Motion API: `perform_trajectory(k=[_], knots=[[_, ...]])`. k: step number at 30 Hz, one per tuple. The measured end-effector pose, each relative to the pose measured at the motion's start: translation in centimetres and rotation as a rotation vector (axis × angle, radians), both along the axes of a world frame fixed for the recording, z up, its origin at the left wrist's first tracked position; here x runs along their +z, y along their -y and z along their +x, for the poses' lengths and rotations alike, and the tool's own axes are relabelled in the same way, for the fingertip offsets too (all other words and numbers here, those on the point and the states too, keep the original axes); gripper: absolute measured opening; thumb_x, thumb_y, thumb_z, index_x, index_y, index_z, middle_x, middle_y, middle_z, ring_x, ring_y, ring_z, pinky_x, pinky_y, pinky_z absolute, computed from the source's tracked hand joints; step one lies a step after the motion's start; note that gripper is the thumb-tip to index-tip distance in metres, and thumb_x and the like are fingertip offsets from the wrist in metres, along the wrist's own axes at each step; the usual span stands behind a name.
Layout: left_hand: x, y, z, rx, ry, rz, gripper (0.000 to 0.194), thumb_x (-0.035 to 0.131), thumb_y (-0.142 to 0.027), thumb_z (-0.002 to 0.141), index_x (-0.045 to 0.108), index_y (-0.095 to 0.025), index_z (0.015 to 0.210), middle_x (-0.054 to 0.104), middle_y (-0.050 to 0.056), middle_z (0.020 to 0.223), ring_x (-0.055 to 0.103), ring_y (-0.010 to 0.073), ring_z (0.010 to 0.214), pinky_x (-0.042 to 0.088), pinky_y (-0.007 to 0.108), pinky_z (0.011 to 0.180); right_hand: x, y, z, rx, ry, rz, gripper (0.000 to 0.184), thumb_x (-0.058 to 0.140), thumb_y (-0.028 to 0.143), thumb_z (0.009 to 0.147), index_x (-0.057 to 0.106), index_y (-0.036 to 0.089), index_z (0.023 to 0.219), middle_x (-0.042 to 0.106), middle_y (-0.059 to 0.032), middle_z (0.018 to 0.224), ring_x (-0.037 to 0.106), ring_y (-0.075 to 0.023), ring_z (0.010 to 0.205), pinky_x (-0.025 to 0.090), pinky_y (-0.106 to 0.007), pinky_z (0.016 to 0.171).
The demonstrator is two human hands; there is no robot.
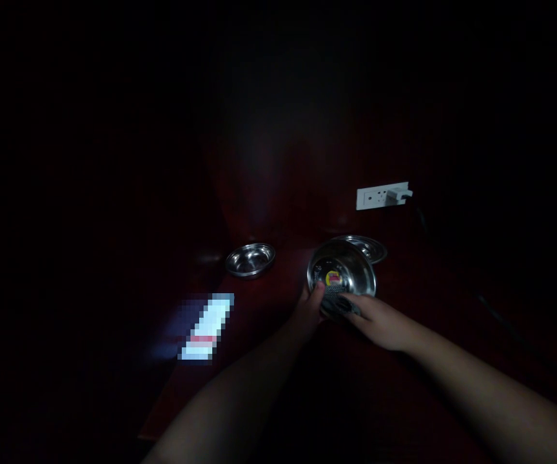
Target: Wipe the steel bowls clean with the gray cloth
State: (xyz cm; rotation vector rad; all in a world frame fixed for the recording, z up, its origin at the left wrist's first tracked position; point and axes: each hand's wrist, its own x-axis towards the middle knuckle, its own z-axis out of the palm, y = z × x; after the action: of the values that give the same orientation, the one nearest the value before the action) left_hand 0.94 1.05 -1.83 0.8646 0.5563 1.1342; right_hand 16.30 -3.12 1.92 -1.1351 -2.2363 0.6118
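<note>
A shiny steel bowl (pixel 363 274) is tilted toward me, with a yellow and red round label (pixel 333 278) inside it. My left hand (pixel 310 309) grips its near left rim, the thumb over the edge. Pressed against the bowl's near inner side is a dark, crumpled cloth (pixel 339 304), and my right hand (pixel 380 320) has its fingers closed on it. The cloth's exact kind is hard to make out in the dim light. Behind the bowl lies a flat steel lid or plate (pixel 378 250), partly hidden by it.
A shallow steel dish (pixel 251 260) rests to the left on the dark red table (pixel 278 290). Nearer me on the left is a bright, pixelated rectangle (pixel 208 327). A white wall socket (pixel 372 197) with a plugged-in adapter (pixel 397 193) is at right. Surroundings are very dark.
</note>
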Motion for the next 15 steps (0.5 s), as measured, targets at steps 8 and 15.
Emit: perform_trajectory(k=[8,15], knots=[[-0.1,-0.4,-0.1,-0.049,-0.01,0.081,0.059,0.055,-0.055,0.08,0.05,-0.018,0.126,0.057,0.014,0.127,0.058,0.0286,0.111,0.046,0.044,0.093,0.9,-0.3,1.3,-0.15,0.209,0.007,0.023,0.049,0.015,0.079,0.067,0.02,0.093,0.07,-0.0079,0.093,0.064,-0.0223,0.086,0.047,-0.034,0.081],[-0.4,-0.7,-0.2,-0.001,-0.007,0.075,0.059,0.056,-0.054,0.079,0.052,-0.017,0.126,0.061,0.013,0.121,0.059,0.0278,0.109,0.044,0.045,0.096,0.7,-0.5,1.1,-0.011,0.087,-0.035,0.026,0.046,0.012,0.079,0.066,0.017,0.095,0.069,-0.0074,0.096,0.063,-0.0209,0.087,0.047,-0.035,0.083]])
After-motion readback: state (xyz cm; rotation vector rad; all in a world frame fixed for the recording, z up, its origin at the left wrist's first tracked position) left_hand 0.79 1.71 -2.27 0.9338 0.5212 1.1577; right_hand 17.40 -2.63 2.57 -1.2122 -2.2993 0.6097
